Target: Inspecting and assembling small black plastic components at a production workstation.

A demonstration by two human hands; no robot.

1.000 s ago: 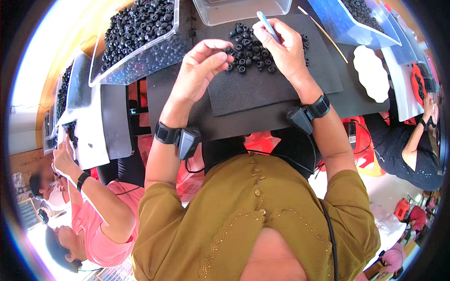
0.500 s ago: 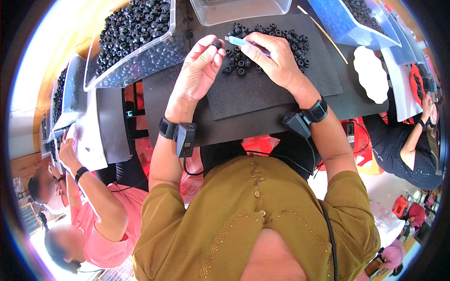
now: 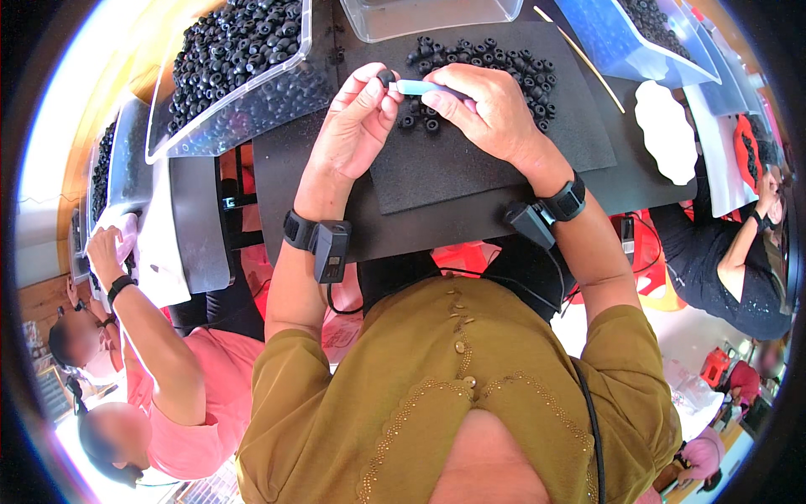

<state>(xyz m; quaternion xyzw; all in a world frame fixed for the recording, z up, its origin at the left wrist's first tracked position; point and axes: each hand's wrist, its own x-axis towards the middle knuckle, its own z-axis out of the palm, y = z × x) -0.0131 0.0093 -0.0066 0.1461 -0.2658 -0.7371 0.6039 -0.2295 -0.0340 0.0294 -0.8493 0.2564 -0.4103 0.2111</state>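
Observation:
My left hand pinches a small black ring-shaped rubber part between thumb and fingertips. My right hand grips a light blue stick-like tool lying sideways, its tip meeting the black part. Both hands hover over a black foam mat on a black table. A loose pile of several similar black parts lies on the mat just beyond my fingers.
A clear bin of black parts stands at the back left, an empty clear bin at the back centre, a blue-tinted bin at the right. A thin stick and white plate lie right. Co-workers sit at both sides.
My hands drew closer to me and together. The blue tool turned from pointing away to lying sideways, and its tip now meets the black part in my left fingers.

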